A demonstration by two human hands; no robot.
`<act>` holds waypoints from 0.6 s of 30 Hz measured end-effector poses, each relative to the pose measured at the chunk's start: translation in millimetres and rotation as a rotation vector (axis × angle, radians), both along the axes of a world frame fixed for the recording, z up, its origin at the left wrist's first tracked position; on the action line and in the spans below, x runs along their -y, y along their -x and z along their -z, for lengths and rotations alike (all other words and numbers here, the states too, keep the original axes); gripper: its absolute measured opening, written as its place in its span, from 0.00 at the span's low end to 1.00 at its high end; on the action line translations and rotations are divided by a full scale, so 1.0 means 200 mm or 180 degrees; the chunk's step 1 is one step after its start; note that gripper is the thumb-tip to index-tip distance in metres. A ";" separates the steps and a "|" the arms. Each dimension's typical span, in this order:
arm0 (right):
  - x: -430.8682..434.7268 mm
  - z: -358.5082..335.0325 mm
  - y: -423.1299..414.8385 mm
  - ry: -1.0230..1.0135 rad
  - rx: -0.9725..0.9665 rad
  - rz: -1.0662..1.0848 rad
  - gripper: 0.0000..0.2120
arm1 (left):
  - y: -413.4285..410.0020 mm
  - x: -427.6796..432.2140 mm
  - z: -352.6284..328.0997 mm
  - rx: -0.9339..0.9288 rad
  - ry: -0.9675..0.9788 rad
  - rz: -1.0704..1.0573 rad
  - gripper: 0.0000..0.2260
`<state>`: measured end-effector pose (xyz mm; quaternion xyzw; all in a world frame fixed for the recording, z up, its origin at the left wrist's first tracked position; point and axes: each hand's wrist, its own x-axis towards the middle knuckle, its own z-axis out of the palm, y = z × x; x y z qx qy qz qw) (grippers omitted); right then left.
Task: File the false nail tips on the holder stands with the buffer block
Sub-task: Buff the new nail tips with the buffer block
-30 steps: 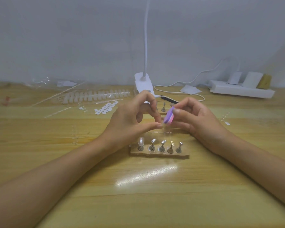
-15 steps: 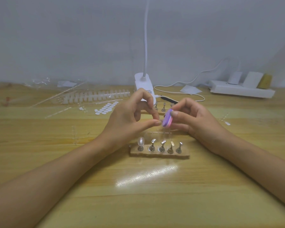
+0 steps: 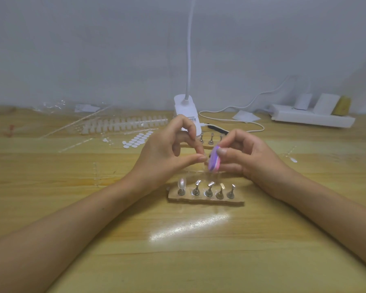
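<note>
Grey wall (image 3: 93,49) behind a wooden surface (image 3: 178,250). Above the stand (image 3: 205,200) (five pegs), the right hand (image 3: 251,157) grips the buffer (image 3: 213,158), its long axis near upright with the top leaning right. Just beside it, the left hand (image 3: 163,157) pinches a barely visible nail tip (image 3: 206,163) in its fingers (image 3: 190,159).
</note>
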<state>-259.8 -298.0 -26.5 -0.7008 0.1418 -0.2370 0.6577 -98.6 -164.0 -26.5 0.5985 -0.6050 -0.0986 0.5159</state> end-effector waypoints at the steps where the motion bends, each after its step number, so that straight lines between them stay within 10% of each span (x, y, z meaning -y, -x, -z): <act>1: -0.01 0.00 0.00 0.0063 -0.0080 -0.0122 0.12 | 0.00 0.00 0.00 0.0020 -0.0004 0.0017 0.18; 18: 0.00 0.01 -0.01 -0.0004 0.0054 0.0075 0.10 | 0.01 0.00 0.00 0.0119 -0.0021 0.0116 0.17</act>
